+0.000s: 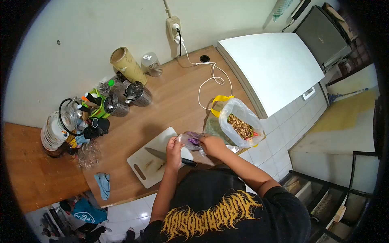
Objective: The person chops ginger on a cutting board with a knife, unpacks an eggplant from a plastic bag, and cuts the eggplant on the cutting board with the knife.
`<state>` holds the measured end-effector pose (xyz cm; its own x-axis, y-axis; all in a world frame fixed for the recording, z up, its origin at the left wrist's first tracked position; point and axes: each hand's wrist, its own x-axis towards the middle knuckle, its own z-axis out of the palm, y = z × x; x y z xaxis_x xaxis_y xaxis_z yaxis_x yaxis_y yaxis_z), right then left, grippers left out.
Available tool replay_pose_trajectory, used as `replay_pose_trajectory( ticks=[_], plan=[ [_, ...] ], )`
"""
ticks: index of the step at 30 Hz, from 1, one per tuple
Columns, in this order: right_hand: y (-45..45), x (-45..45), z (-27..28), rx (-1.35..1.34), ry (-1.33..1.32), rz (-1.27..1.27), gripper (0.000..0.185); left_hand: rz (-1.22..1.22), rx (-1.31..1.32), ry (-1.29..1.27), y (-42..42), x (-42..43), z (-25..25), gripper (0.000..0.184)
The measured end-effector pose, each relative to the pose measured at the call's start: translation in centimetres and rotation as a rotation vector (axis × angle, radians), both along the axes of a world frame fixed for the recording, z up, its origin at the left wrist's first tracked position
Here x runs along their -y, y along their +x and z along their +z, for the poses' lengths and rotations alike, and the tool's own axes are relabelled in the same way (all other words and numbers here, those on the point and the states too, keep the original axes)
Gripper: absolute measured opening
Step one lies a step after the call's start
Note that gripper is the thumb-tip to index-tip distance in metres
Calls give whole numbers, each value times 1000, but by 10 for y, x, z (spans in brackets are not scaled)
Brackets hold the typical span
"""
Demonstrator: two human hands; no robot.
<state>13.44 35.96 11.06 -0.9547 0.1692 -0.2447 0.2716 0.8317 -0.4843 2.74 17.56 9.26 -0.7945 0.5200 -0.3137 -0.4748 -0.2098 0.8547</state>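
Observation:
A thin clear plastic bag [185,139] with something purple in or on it is stretched between my hands, above the right end of the white cutting board [142,156]. My left hand [174,150] pinches its left side. On the right side, my right hand [212,145] has its fingers closed on the bag; the fingertips are partly hidden. Below my left hand lies a knife [156,152] with a black handle, flat across the board. A few small brown scraps [149,163] rest on the board near its handle slot.
A white plastic bag [239,106] of chopped brown pieces [240,126] stands by the table's right edge. A white cable [199,91] loops behind it. Utensil holders [139,94], stacked plates [52,131] and glasses [89,154] crowd the left. A blue cloth [103,185] lies near the front edge.

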Motion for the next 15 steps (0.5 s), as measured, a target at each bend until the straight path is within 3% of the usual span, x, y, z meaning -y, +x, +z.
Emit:
replay_pose_trajectory(
  ticks=[5,7,11,15],
  plan=[
    [-8,-1,6,-103,54,-82,20,97,144,107,1,-5,18,14],
    [-13,3,11,45,105,-159,25,64,165,120,-2,-3,13,15],
    [-21,12,12,100,101,-217,30,21,181,85,-1,-5,21,21],
    [-30,22,-17,-145,94,-73,34,-69,77,-27,-8,9,2,26]
  ],
)
